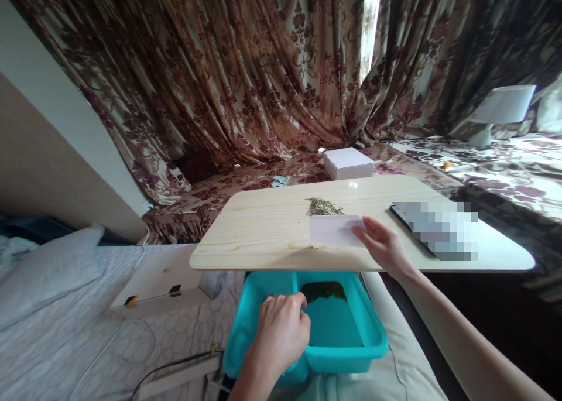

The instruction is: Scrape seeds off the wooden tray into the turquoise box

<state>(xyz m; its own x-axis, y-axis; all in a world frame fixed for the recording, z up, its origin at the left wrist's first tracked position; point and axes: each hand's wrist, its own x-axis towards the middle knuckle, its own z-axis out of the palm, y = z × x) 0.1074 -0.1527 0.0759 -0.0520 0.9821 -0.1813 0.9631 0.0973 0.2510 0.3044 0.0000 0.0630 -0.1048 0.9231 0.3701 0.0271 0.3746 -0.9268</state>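
Right hand (383,244) pinches a flat white rectangular card (331,230) endwise, likely freeing its edge; left hand (284,326) curls over a turquoise divided tub (338,353), grasp unclear.

Place: looks like a bedroom in a home
Pillow (57,272): rests at the left edge, on a bed (39,354)
Curtains (246,67): hang floral and full across the top of the frame
Lamp (504,105): stands at upper right on floral fabric (504,184)

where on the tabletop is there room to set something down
Widest patch: left end of the tabletop, left of the greenish pile and white card. A smaller one lies between the pile and the dark-edged device, beyond the right hand. Pile, card and hand crowd the middle.
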